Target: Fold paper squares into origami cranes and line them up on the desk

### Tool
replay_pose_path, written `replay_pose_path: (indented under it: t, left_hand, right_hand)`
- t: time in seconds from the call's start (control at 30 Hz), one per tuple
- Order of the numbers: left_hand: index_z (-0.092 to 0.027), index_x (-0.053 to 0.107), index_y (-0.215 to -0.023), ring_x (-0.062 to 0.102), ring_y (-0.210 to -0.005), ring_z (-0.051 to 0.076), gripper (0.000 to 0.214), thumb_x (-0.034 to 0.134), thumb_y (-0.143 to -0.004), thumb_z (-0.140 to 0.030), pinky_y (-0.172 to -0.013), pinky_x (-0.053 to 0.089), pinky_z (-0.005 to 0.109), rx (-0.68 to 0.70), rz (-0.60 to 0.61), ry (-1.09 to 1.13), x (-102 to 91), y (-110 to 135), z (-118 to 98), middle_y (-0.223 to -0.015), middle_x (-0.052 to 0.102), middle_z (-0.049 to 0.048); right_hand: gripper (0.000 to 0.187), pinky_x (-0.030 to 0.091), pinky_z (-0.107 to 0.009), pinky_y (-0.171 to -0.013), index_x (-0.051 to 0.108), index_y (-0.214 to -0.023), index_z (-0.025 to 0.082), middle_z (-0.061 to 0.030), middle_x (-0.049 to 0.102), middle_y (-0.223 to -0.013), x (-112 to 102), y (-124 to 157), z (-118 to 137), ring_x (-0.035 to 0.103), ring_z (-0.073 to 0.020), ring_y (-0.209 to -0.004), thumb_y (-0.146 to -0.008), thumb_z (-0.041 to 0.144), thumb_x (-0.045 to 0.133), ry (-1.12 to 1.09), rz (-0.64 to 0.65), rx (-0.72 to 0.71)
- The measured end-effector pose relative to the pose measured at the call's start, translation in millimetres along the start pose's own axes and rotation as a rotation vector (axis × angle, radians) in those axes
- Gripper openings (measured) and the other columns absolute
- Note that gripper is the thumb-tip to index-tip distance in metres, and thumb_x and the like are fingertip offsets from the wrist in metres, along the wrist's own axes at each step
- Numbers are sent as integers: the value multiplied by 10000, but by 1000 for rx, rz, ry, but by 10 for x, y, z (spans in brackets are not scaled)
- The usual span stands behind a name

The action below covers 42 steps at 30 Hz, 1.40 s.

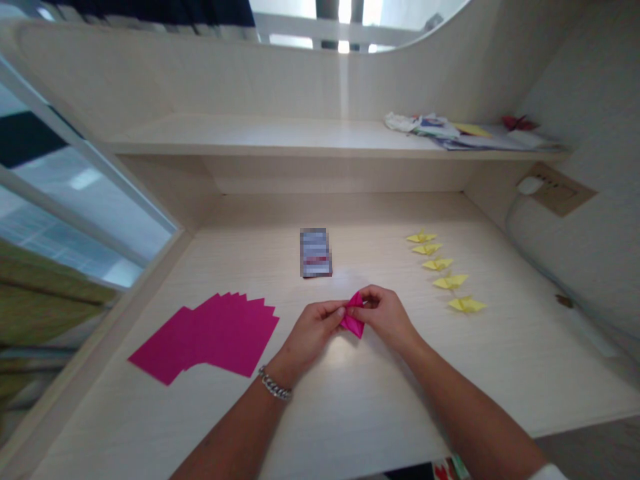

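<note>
Folded pink paper (pixel 353 326) is right at the centre of the action here, held just above or on the desk (pixel 345 413), exactly which is hard to tell, near the middle and between the person's two hands. The left hand (pixel 316 328) comes in from the left, thumb and fingers pinching the paper's left side, a silver chain bracelet (pixel 274 386) around that wrist. And the right hand (pixel 389 315) meets it from the other side, thumb and forefinger pinching the right side, the other fingers bent in and partly hidden! Over to the left, a fan of flat pink sheets (pixel 227 337), overlapping, corners stepping along the top edge. Straight ahead, beyond the hands, lies a small rectangular item (pixel 315 252), its face too blurred to read. And look right: five yellow folded-paper figures (pixel 438 265) in a slanting row, well apart from the hands. Up behind, the shelf (pixel 240 140) carries a pile of papers (pixel 480 138) at its right end, while a white plug (pixel 530 185) sits in the wall socket (pixel 567 193).
</note>
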State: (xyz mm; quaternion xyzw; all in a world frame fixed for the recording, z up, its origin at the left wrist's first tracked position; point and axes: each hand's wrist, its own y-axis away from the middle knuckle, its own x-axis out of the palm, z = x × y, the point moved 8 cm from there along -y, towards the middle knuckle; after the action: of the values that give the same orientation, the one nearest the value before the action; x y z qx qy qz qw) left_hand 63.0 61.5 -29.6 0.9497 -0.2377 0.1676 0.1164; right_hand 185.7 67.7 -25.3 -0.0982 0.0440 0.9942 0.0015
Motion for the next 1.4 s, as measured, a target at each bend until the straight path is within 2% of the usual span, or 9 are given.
replay_pose_path:
  t: [0.3,0.5,0.63,0.83,1.13,1.4]
  left_hand:
    - [-135,703,-1030,633,-848,211,316,640,-778,-315,-823,457,330,1,10,-140,35,28,-94,-950,715,103]
    - [-90,698,-1013,624,-918,243,316,644,-783,-300,-848,460,377,-31,36,78,47,17,-20,-941,706,145]
    - [-76,698,-987,628,-919,244,291,662,-774,-271,-830,476,368,-54,22,185,38,13,5,-938,700,163]
    - [-79,701,-972,637,-901,241,276,692,-743,-234,-832,477,365,-78,6,207,19,12,34,-907,704,150]
    - [-83,693,-997,629,-915,238,316,694,-746,-275,-826,471,350,-80,62,149,59,19,43,-907,702,141]
    - [-102,688,-1026,628,-898,209,297,672,-767,-246,-830,464,332,-24,15,130,-2,9,-21,-999,691,141]
  right_hand:
    - [175,439,-217,-495,638,-785,152,-21,661,-698,-10,25,62,567,-128,-551,-616,195,661,85,-62,-35]
    - [176,429,-215,-512,649,-803,165,-16,664,-714,-17,45,113,560,-122,-563,-634,213,657,124,-55,-56]
    - [191,422,-215,-500,652,-816,162,-17,666,-720,-12,46,115,550,-116,-548,-635,222,664,105,-33,-33]
    - [191,414,-211,-488,656,-810,165,-15,660,-704,-19,53,125,544,-118,-542,-628,224,671,120,-32,-22]
    - [157,434,-217,-509,642,-776,167,-9,660,-705,-26,85,181,550,-120,-544,-621,195,641,167,-88,-57]
    - [234,458,-236,-556,680,-885,154,-37,689,-776,6,48,146,581,-133,-599,-680,262,655,46,24,-57]
